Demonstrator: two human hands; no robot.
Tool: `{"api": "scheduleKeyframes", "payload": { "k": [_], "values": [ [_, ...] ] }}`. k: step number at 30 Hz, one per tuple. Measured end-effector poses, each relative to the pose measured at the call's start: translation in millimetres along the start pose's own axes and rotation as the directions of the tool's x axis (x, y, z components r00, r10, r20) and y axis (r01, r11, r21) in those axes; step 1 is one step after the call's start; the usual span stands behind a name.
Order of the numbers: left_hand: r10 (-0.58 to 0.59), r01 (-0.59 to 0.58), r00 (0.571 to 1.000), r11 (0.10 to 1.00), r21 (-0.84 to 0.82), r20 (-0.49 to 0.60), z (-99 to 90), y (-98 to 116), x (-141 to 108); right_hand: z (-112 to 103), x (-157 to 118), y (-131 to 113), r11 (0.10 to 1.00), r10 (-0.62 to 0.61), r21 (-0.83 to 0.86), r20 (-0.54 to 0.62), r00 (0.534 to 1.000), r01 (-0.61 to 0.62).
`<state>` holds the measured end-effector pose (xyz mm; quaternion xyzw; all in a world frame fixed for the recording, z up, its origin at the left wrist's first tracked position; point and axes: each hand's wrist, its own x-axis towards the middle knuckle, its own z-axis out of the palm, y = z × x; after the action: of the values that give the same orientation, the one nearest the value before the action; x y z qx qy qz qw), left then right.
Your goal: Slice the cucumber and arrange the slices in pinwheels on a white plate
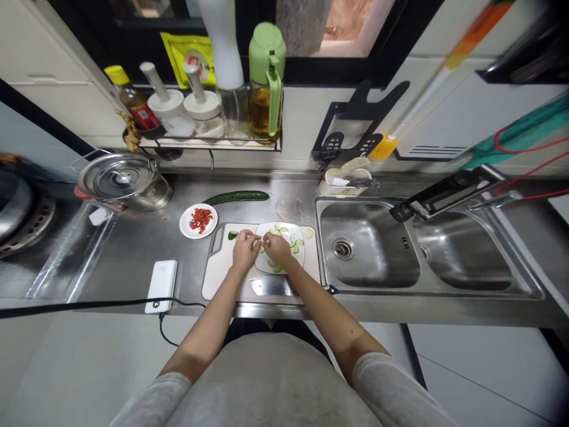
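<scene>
My left hand [245, 250] and my right hand [276, 249] meet over the left part of a white squarish plate [267, 265]. The fingers of both are pinched close together, and whatever small thing lies between the fingertips is too small to make out. Curved cucumber slices [297, 242] are arranged on the plate. Beneath it is a white cutting board [226, 279]. A cucumber end piece [232, 235] lies on the board left of my left hand, and a single loose slice [309, 233] is by the right edge. A knife blade [269, 286] rests flat below the plate, partly behind my right forearm.
A small plate of chopped red bits [200, 221] and a long cucumber [240, 196] lie behind the board. Left are a lidded steel pot [128, 184] and a white power bank [162, 281] with a cable. A double sink [368, 249] is on the right; bottles stand on a rack [217, 143] above.
</scene>
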<state>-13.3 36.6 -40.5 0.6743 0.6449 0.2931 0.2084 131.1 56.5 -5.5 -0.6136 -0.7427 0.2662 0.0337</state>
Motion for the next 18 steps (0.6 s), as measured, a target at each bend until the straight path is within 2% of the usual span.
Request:
{"api": "scheduleKeyframes", "payload": {
  "k": [9, 18],
  "values": [
    [-0.004, 0.004, 1.0, 1.0, -0.01, -0.02, -1.2, 1.3, -0.7, 8.3, 0.4, 2.2, 0.999, -0.044, 0.009, -0.013, 0.999, 0.044],
    [0.0, 0.0, 1.0, 1.0, 0.019, -0.028, -0.3, 0.5, -0.7, 3.8, -0.9, 0.3, 0.999, -0.027, 0.023, 0.006, 1.0, 0.027]
  ]
}}
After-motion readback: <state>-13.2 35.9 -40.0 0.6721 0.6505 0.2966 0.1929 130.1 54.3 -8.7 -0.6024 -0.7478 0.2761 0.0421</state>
